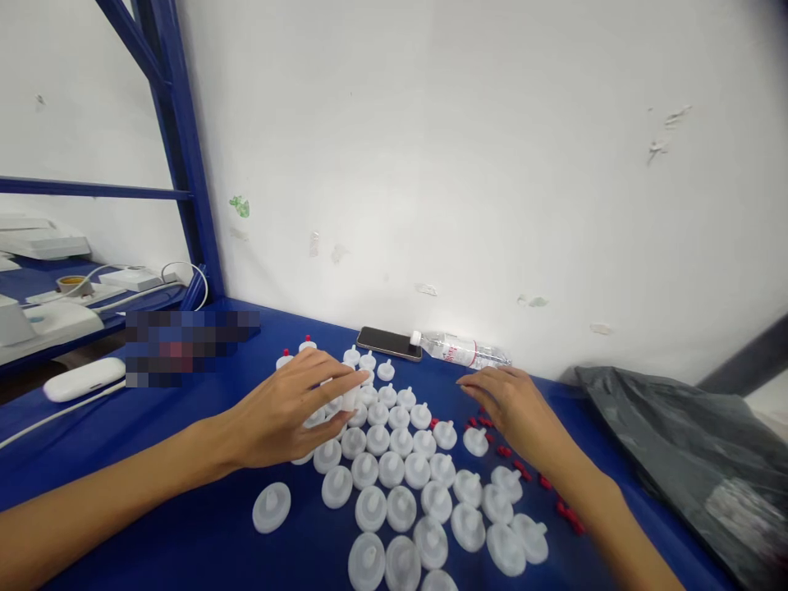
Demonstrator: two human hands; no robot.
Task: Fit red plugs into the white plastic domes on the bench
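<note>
My left hand [301, 402] is over the left part of a spread of round white plastic caps with spouts. Its thumb and fingers are closed around one white spouted cap [349, 400], partly hidden by the fingers. My right hand [501, 398] is above several small red caps [504, 451] on the right, fingertips pressed together. Whatever it may hold is too small or hidden to see. Many white spouted caps [391, 469] stand spout-up on the blue table [203, 525]. Behind my left hand, a white spouted cap with a red tip [308, 343] stands beside another like it.
Against the wall lie a dark phone [389, 343] and a clear plastic bottle [461, 350] on its side. A dark grey plastic bag [671, 460] covers the right edge. On the left are a white oblong case [84, 379], cables and a blue metal frame [185, 148].
</note>
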